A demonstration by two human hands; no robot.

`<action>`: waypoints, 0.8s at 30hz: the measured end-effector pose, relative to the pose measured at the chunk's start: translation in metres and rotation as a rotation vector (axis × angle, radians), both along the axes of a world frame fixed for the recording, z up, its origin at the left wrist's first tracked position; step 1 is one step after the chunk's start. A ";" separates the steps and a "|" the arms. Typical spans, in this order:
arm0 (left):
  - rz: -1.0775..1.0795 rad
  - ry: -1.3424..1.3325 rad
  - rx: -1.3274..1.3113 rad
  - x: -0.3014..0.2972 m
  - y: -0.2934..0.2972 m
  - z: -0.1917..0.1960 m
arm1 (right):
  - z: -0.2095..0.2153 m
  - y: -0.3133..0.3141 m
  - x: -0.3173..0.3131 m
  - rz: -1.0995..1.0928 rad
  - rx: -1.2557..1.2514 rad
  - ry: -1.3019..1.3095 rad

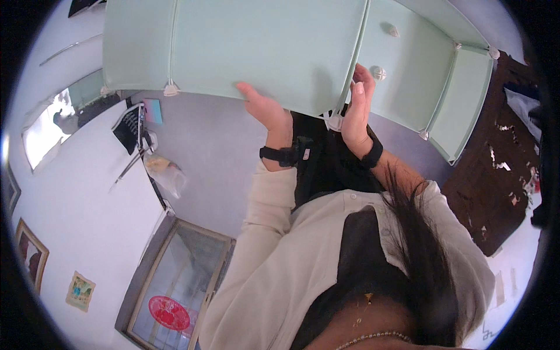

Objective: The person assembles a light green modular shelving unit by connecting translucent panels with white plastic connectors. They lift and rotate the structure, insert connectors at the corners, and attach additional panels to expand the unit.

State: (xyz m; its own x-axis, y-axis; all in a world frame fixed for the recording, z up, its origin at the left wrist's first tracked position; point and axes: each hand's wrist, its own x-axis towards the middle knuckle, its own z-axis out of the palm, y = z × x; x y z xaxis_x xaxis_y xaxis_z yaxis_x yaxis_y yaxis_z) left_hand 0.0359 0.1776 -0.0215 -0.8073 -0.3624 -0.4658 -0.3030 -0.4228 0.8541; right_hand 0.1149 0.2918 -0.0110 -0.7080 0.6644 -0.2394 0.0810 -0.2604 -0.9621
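The big pale green plastic panel cabinet (280, 46) fills twelve o'clock. The left hand (265, 111) presses flat under its edge; the right hand (357, 111) cups the white corner joint (335, 121). Best push evenly, keeping it level.

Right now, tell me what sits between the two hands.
In the head view, a white corner connector and the green panel's lower edge sit between the left hand and right hand.

Cabinet (262, 46) overhead, hands beneath.
Left hand (265, 108) under its lower edge; right hand (357, 111) right of that, at a corner connector (335, 122).
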 end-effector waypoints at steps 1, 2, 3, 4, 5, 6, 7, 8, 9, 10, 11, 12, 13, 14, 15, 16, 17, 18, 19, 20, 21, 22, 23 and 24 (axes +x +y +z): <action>0.002 -0.013 -0.020 0.002 -0.001 -0.001 | 0.002 -0.001 0.001 0.026 -0.001 -0.043; -0.007 -0.015 -0.041 0.002 -0.001 -0.003 | 0.003 -0.001 0.000 0.048 0.001 -0.075; -0.026 0.009 -0.063 0.001 -0.002 -0.005 | 0.003 0.000 0.000 0.071 0.031 -0.072; -0.010 -0.013 -0.050 0.002 -0.003 -0.006 | 0.003 0.000 0.000 0.075 0.109 -0.107; -0.006 -0.029 -0.047 0.002 -0.003 -0.007 | 0.002 0.000 -0.001 0.079 0.092 -0.104; -0.012 -0.024 -0.045 0.002 -0.003 -0.008 | 0.001 -0.001 -0.002 0.085 0.078 -0.097; 0.007 -0.049 -0.046 0.002 -0.003 -0.008 | 0.000 -0.002 -0.002 0.088 0.061 -0.090; 0.014 -0.052 -0.046 0.002 -0.003 -0.008 | -0.002 -0.003 -0.003 0.093 0.123 -0.110; 0.019 -0.060 -0.047 0.002 -0.002 -0.008 | -0.003 -0.004 -0.005 0.099 0.181 -0.134; 0.007 -0.068 -0.050 0.002 -0.001 -0.007 | -0.003 -0.005 -0.005 0.115 0.253 -0.155; -0.004 -0.065 -0.050 0.001 0.000 -0.006 | -0.004 -0.004 -0.007 0.107 0.237 -0.153; -0.001 -0.068 -0.063 0.001 0.000 -0.005 | -0.003 -0.005 -0.007 0.112 0.223 -0.159; -0.018 -0.066 -0.082 0.001 -0.001 -0.004 | -0.002 -0.005 -0.008 0.106 0.212 -0.159; -0.015 -0.052 -0.099 0.000 0.000 -0.004 | -0.003 -0.004 -0.009 0.086 0.165 -0.133; -0.012 -0.041 -0.121 0.000 -0.002 -0.003 | -0.002 -0.004 -0.009 0.065 0.116 -0.108; -0.010 -0.050 -0.111 0.000 -0.004 -0.003 | -0.003 -0.004 -0.010 0.046 0.063 -0.077; -0.014 -0.066 -0.102 0.000 -0.006 -0.004 | -0.004 -0.002 -0.010 0.046 0.022 -0.082; -0.025 -0.116 -0.079 0.002 -0.010 -0.004 | -0.004 0.001 -0.009 0.048 -0.022 -0.100; -0.038 -0.105 -0.086 0.006 -0.014 -0.003 | -0.004 0.006 -0.008 0.020 -0.077 -0.148; -0.061 -0.112 -0.072 0.009 -0.019 -0.002 | -0.003 0.015 -0.008 0.011 -0.003 -0.161; -0.097 -0.081 -0.054 0.012 -0.024 -0.001 | 0.000 0.025 -0.008 0.007 0.049 -0.123; -0.084 -0.140 -0.110 0.020 -0.030 0.002 | 0.003 0.038 -0.009 -0.014 0.111 -0.082; -0.075 -0.129 -0.166 0.028 -0.035 0.007 | 0.007 0.057 -0.014 -0.032 0.187 -0.021; -0.112 -0.137 -0.202 0.038 -0.037 0.011 | 0.012 0.083 -0.023 -0.023 0.254 -0.013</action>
State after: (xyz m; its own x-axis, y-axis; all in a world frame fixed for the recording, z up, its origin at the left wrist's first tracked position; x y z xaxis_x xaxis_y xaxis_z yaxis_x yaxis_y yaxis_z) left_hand 0.0739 0.1408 -0.0101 -0.7821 -0.3709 -0.5007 -0.4567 -0.2054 0.8656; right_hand 0.0915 0.3745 0.0014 -0.6902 0.7201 -0.0716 0.0907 -0.0121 -0.9958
